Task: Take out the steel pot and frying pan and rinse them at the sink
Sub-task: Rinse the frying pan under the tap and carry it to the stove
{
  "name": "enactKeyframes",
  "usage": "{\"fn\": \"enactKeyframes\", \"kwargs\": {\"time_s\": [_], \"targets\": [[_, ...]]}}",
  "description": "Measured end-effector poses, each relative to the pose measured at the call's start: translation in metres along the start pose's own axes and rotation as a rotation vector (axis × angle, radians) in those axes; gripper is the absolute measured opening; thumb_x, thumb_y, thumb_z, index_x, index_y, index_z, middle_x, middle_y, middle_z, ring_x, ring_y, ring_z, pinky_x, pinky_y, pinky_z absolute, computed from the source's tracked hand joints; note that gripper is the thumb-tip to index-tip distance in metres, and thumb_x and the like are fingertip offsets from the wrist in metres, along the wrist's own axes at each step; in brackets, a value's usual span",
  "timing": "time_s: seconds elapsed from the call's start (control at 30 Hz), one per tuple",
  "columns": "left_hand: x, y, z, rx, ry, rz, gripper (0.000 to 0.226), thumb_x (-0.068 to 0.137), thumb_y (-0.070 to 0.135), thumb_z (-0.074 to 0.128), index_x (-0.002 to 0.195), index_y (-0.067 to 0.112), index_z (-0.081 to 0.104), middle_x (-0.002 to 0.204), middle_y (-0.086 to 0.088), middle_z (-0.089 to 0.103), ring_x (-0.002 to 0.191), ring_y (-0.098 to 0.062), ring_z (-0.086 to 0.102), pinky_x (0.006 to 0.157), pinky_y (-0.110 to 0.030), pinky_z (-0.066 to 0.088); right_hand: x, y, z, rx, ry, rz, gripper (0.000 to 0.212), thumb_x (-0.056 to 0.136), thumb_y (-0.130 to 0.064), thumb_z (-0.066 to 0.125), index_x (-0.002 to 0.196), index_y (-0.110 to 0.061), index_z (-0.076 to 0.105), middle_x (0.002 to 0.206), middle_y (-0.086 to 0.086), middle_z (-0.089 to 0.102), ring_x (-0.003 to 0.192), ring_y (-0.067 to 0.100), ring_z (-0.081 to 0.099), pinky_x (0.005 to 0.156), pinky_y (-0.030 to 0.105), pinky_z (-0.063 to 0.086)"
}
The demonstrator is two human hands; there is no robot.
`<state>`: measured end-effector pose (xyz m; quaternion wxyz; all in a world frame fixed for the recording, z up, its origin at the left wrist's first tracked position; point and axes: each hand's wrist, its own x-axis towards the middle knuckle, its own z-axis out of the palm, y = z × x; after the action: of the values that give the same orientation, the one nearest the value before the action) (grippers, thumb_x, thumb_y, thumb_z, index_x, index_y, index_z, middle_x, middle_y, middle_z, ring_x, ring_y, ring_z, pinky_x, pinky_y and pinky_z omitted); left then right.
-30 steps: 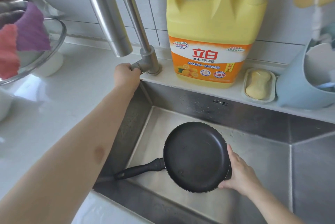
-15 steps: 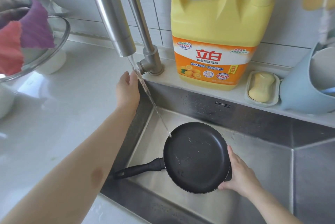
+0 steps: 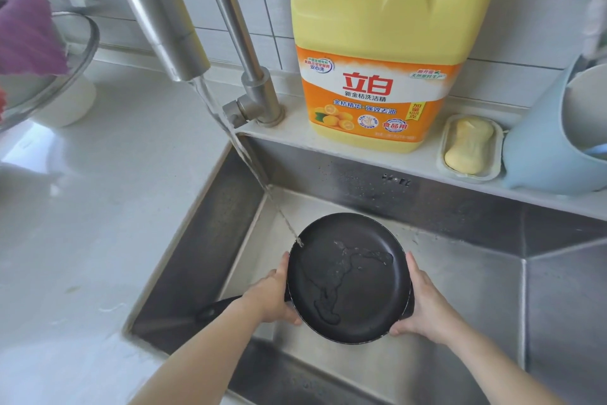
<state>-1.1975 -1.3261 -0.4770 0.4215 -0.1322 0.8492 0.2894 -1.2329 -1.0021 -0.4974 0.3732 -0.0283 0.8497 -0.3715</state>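
Now both hands (image 3: 271, 298) grip frying pan (image 3: 349, 276) under tap water (image 3: 249, 161).

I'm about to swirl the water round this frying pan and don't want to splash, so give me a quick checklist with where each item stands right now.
1. Water running from the tap: ok, the stream lands on the pan's upper left rim.
2. Frying pan over the sink: ok.
3. Left hand on the pan's left edge: ok.
4. Right hand on the right edge: ok.
5. Whole pan wetted: not ok, only a patch is wet.
6. Steel pot rinsed: cannot tell, it is out of view.
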Motion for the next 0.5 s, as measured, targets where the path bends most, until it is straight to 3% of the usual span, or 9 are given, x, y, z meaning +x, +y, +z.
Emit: {"fn": "enactKeyframes", "kwargs": {"time_s": [0.17, 0.37, 0.5], "targets": [[-0.001, 0.004, -0.001, -0.001, 0.042, 0.048, 0.144, 0.064, 0.029, 0.09, 0.148, 0.036, -0.027, 0.127, 0.004, 0.055, 0.108, -0.016, 0.06, 0.099, -0.031, 0.045, 0.001, -0.001, 0.001, 0.021, -0.014, 0.004, 0.155, 0.049, -0.027, 0.095, 0.145, -0.042, -0.027, 0.13, -0.014, 0.025, 0.114, 0.004, 0.038, 0.091, 0.017, 0.036], [-0.006, 0.004, -0.007, -0.049, 0.061, 0.085, 0.147, 0.061, 0.028, 0.093, 0.148, 0.043, -0.025, 0.119, 0.013, 0.063, 0.108, -0.009, 0.061, 0.1, -0.029, 0.045, -0.003, -0.002, -0.002, 0.06, 0.011, -0.034, 0.155, 0.043, -0.032, 0.094, 0.136, -0.057, -0.027, 0.131, -0.016, 0.027, 0.119, 0.006, 0.04, 0.098, 0.026, 0.043], [-0.02, 0.022, -0.026, 0.059, 0.087, 0.069, 0.142, 0.061, 0.039, 0.091, 0.149, 0.044, -0.021, 0.11, 0.003, 0.062, 0.108, -0.022, 0.061, 0.095, -0.032, 0.046, -0.013, -0.006, -0.014, 0.127, 0.042, -0.076, 0.154, 0.036, -0.036, 0.094, 0.142, -0.06, -0.017, 0.129, -0.017, 0.034, 0.117, 0.007, 0.048, 0.098, 0.033, 0.048]]}}
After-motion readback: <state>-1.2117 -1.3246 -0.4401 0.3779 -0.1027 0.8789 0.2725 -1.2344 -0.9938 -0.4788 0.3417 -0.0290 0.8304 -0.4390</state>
